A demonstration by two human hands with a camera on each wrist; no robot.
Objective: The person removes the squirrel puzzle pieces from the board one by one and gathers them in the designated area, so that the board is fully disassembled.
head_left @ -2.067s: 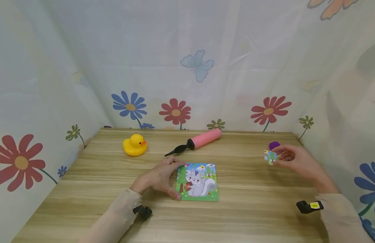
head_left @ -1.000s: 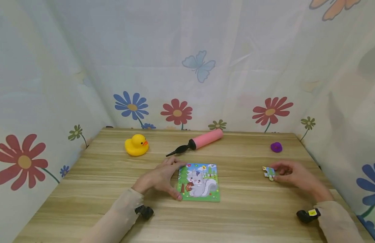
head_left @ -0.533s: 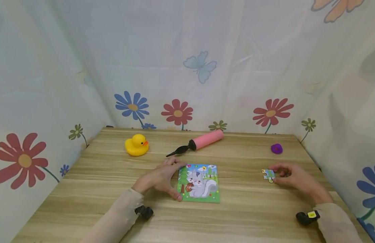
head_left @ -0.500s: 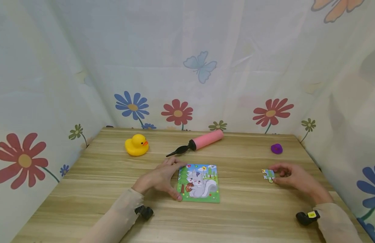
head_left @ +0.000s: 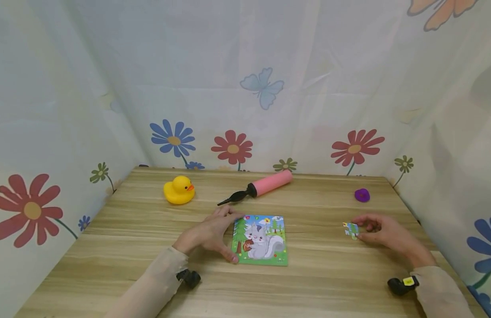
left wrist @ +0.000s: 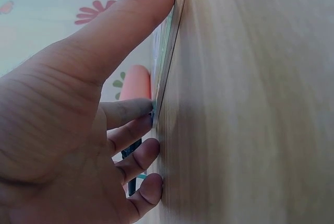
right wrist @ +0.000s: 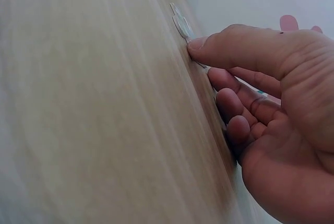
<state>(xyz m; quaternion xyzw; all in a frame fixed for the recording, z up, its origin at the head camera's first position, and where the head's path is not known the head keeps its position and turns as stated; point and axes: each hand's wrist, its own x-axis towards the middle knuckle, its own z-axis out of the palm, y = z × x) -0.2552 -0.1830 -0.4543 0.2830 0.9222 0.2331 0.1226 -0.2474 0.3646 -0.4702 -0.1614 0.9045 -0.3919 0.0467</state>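
Note:
A square jigsaw puzzle (head_left: 260, 243) with a grey squirrel picture lies flat on the wooden table. My left hand (head_left: 209, 234) spans its left edge, thumb at the near corner and index fingertip at the far one. In the left wrist view, the thumb (left wrist: 135, 20) lies along the puzzle's edge, and the lower fingertips come down to the table. Well to the right, my right hand (head_left: 382, 229) pinches a small loose puzzle piece (head_left: 350, 230) by its right side, between thumb and fingers. The right wrist view shows that piece (right wrist: 180, 23) close over the tabletop, partly hidden by the thumb.
A yellow rubber duck (head_left: 179, 190) stands at the back left. Behind the puzzle lies a pink hand pump (head_left: 271, 182) with a black nozzle. A small purple object (head_left: 362, 195) sits beyond my right hand. Flower-printed curtains (head_left: 301, 88) border the table's back and sides.
Over the two seconds my right hand has come nearer and lower with the puzzle piece, uncovering the purple object. It has barely shifted in the last half second. My left hand stays on the puzzle.

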